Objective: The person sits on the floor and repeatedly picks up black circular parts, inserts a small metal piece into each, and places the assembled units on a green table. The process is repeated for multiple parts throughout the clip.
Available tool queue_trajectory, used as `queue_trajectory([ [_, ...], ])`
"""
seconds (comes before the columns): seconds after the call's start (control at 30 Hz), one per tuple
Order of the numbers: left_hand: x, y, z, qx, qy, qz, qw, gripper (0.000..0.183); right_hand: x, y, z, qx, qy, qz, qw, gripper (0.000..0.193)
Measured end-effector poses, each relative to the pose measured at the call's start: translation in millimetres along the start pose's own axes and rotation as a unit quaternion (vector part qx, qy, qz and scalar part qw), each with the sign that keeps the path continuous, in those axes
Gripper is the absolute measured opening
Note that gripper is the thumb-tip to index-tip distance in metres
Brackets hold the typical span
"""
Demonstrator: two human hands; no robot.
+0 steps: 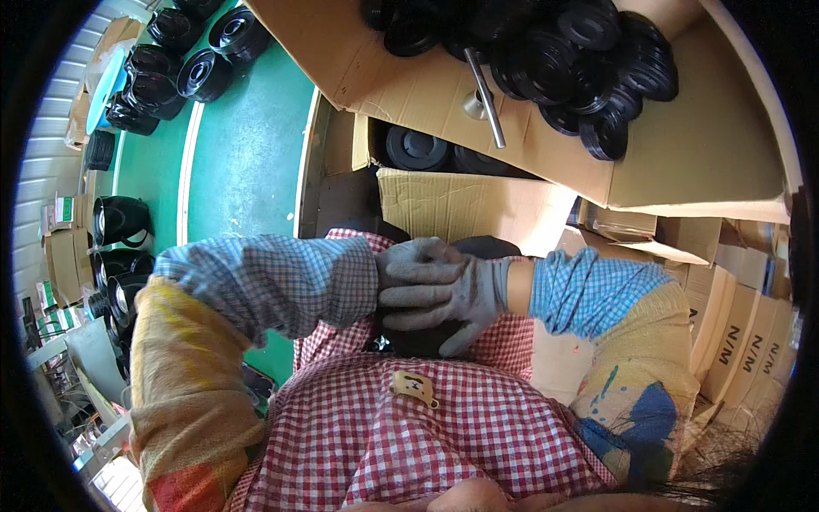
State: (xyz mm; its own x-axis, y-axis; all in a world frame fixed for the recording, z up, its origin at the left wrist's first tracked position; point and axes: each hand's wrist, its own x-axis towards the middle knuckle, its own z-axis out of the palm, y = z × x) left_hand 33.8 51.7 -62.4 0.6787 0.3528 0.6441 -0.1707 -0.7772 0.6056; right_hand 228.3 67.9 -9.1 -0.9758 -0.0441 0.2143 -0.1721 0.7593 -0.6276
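My right hand [452, 294], in a grey knit glove, lies across the front of my lap. Its fingers are stretched out to the left and slightly apart, with the thumb angled downward. They rest over the end of my left forearm [299, 277], where my left hand is mostly covered and its fingers are hidden. Just below both hands sits a dark, glossy black piece [418, 340] with a small bright glint. Its full shape is hidden by my hands and clothing. Whether either hand grips it does not show.
Ahead to the right, a large cardboard box [699, 162] holds many round black parts [546, 68]. A metal rod [485, 98] with a flared base stands by its near side. Below it, a smaller carton [469, 196] contains black discs [416, 149]. Black pots [205, 75] stand on a green table [247, 154] at left.
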Motion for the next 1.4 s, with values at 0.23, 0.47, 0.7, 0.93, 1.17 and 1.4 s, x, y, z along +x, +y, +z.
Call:
queue_trajectory([
  [0.23, 1, -28, 7, -0.001, -0.076, -0.027, 0.997, 0.037, 3, -21, 33, -0.055, 0.103, 0.073, 0.990, 0.085],
  [0.47, 14, -10, -48, -0.088, 0.090, -0.546, 0.828, 0.029, -38, 105, -38, -0.124, 0.283, 0.437, 0.845, 0.077],
  [0.7, 12, 36, -91, -0.083, 0.195, -0.498, 0.841, 0.035, -56, 162, -46, -0.140, 0.278, 0.621, 0.719, 0.056],
  [0.93, 49, 89, -118, 0.283, 0.022, -0.193, 0.939, 0.060, -36, -65, -99, 0.258, 0.144, 0.453, 0.841, 0.049],
  [1.17, 48, 130, -91, 0.167, -0.144, -0.377, 0.900, 0.041, -36, -69, -71, 0.353, 0.104, 0.466, 0.804, 0.050],
  [1.4, 64, 149, -89, 0.156, -0.162, -0.415, 0.881, 0.041, -38, -31, -60, 0.325, 0.055, 0.397, 0.857, 0.049],
])
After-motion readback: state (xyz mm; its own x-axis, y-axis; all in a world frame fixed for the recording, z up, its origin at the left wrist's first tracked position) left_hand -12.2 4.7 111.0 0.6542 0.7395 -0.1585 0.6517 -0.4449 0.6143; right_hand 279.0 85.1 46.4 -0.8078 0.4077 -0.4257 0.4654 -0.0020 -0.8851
